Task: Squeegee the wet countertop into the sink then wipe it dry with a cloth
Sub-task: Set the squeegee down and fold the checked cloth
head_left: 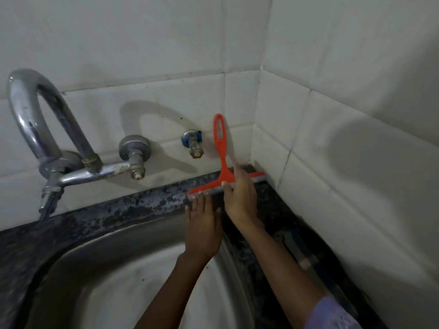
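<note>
While the orange squeegee (223, 167) stands on the dark speckled countertop (133, 207) in the corner at about two o'clock from the sink (133, 269), its blade lies along the narrow ledge and its looped handle leans up toward twelve o'clock against the white tiled wall (166, 55). At the blade's middle the right hand (240, 193) grips the crossbar where the handle joins it, fingers curled over the top and thumb on the near edge. Just at eight o'clock from it, the left hand (202, 224) lies flat with straight fingers, their tips touching the blade's left end and holding nothing. A chrome tap (47, 129) sits at ten o'clock, well apart from both hands, and a small wall valve (193, 143) is just left of the handle.

My guess is that the tool is light, with a stiff plastic frame and a softer rubber lip, so it should need downward pressure rather than strength. Wet plastic is likely slippery; the handle neck near the crossbar looks the surest hold, since gripping high on the thin loop would let the blade twist. On so narrow a ledge the blade may ride up the wall tile. No cloth is in view, so the drying step looks not yet begun
</note>
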